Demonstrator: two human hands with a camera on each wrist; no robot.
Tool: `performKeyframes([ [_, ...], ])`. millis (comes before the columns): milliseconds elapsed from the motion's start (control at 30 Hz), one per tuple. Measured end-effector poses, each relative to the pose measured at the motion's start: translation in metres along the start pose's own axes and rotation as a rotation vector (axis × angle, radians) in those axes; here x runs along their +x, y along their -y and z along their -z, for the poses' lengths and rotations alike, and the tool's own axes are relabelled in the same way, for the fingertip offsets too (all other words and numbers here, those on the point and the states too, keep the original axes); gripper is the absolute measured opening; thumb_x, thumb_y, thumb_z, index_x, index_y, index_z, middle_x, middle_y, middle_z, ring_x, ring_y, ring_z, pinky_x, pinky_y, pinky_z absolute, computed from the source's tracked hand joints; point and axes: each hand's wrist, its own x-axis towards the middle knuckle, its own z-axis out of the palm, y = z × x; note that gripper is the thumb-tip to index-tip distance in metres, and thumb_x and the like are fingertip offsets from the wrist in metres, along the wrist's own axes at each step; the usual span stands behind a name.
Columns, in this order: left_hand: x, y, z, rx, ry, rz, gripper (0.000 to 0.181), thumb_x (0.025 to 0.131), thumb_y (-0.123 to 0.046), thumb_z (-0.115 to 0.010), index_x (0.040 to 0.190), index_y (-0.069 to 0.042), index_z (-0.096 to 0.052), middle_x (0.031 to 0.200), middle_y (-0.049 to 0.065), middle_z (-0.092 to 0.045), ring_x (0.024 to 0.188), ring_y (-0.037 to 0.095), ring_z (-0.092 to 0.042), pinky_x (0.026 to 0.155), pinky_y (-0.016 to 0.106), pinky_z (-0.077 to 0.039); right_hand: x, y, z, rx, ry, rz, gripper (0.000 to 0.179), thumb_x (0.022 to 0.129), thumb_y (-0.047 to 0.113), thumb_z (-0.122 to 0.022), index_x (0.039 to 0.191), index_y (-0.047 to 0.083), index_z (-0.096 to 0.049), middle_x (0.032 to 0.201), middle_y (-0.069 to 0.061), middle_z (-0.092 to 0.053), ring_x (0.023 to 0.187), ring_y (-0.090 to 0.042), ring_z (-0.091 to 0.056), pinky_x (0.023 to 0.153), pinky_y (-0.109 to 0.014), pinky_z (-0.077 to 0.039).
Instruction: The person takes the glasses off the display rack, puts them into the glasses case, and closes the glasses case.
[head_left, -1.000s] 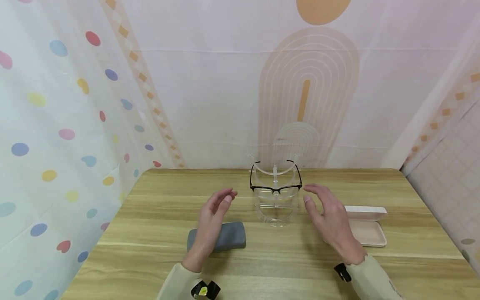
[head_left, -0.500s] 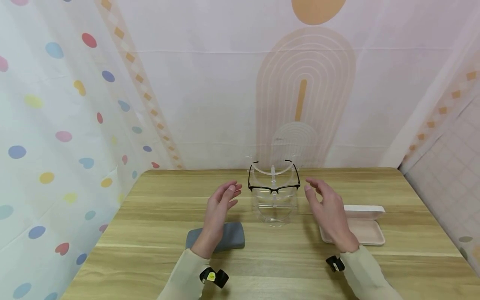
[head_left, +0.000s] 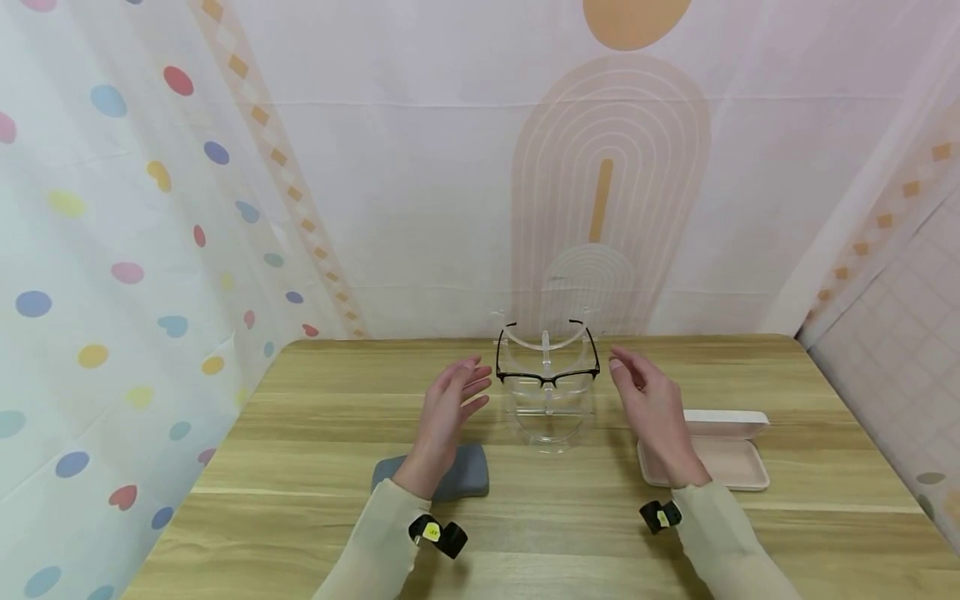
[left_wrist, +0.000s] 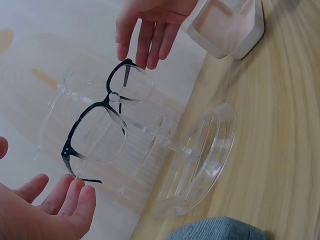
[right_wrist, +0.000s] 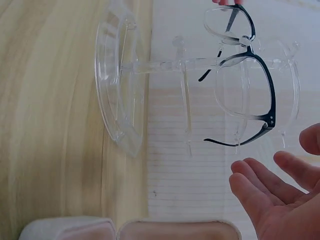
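A pair of black half-rim eyeglasses [head_left: 548, 380] rests on a clear acrylic display stand [head_left: 550, 437] in the middle of the table, temples pointing to the back. Just left of the frame is my left hand [head_left: 448, 408], its fingers relaxed and holding nothing. On the other side my right hand [head_left: 651, 406] is held with loosely bent fingers, a small gap from the right hinge in the head view. Both wrist views show the eyeglasses [left_wrist: 95, 105] between the two hands. In the right wrist view the near fingers [right_wrist: 255, 185] lie below the temple, apart from it.
A grey-blue glasses case [head_left: 467, 472] lies under my left wrist, partly hidden. An open pale pink glasses case [head_left: 738, 465] stands beyond my right wrist, lid raised. A patterned curtain [head_left: 420, 192] hangs behind the wooden table [head_left: 300, 417].
Both hands have moved slightly forward, and the left has come in closer to the eyeglasses. The view shifted a little. Eyeglasses, stand and cases stay in place.
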Motion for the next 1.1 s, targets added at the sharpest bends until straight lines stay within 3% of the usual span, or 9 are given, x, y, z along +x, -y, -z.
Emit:
performKeyframes([
  [133,0.006,0.002,-0.002,-0.016,-0.003,0.032,0.039,0.109,-0.021,-0.048,0.141,0.001,-0.054,0.138,0.024,-0.061,0.126,0.037,-0.06,0.104,0.043,-0.052,0.003,0.0,-0.001,0.038,0.03,-0.054,0.049,0.11,0.039,-0.047,0.145,0.007,-0.059,0.132,-0.018,-0.067,0.122,-0.033,-0.061,0.1,-0.049,-0.049],
  [400,0.015,0.006,-0.007,-0.074,-0.039,0.076,0.041,0.107,-0.017,-0.058,0.141,0.004,-0.054,0.122,0.015,-0.067,0.102,0.019,-0.068,0.094,0.033,-0.057,0.012,-0.002,-0.008,0.164,0.027,-0.129,0.04,0.108,0.027,-0.055,0.139,0.004,-0.063,0.116,-0.019,-0.072,0.099,-0.019,-0.069,0.089,-0.034,-0.057],
  [500,0.018,0.008,-0.009,-0.109,-0.044,0.078,0.042,0.105,-0.012,-0.059,0.141,0.008,-0.052,0.114,0.012,-0.067,0.095,0.015,-0.068,0.089,0.029,-0.058,0.015,-0.003,-0.012,0.224,0.017,-0.14,0.037,0.107,0.02,-0.056,0.136,0.0,-0.064,0.111,-0.021,-0.072,0.091,-0.01,-0.068,0.088,-0.029,-0.058],
  [667,0.02,0.011,-0.011,-0.147,-0.049,0.067,0.038,0.104,-0.006,-0.059,0.138,0.011,-0.054,0.104,0.007,-0.065,0.09,0.014,-0.067,0.085,0.025,-0.058,0.017,0.0,-0.014,0.264,0.015,-0.144,0.037,0.106,0.017,-0.057,0.136,-0.003,-0.064,0.107,-0.02,-0.072,0.085,-0.006,-0.066,0.081,-0.018,-0.056],
  [1100,0.023,0.011,-0.017,-0.168,-0.055,0.077,0.031,0.101,0.0,-0.062,0.13,0.011,-0.06,0.096,0.004,-0.066,0.081,0.011,-0.065,0.077,0.022,-0.058,0.021,0.004,-0.017,0.35,0.004,-0.172,0.034,0.105,0.01,-0.058,0.133,-0.009,-0.062,0.114,-0.027,-0.07,0.076,0.002,-0.063,0.074,-0.015,-0.055],
])
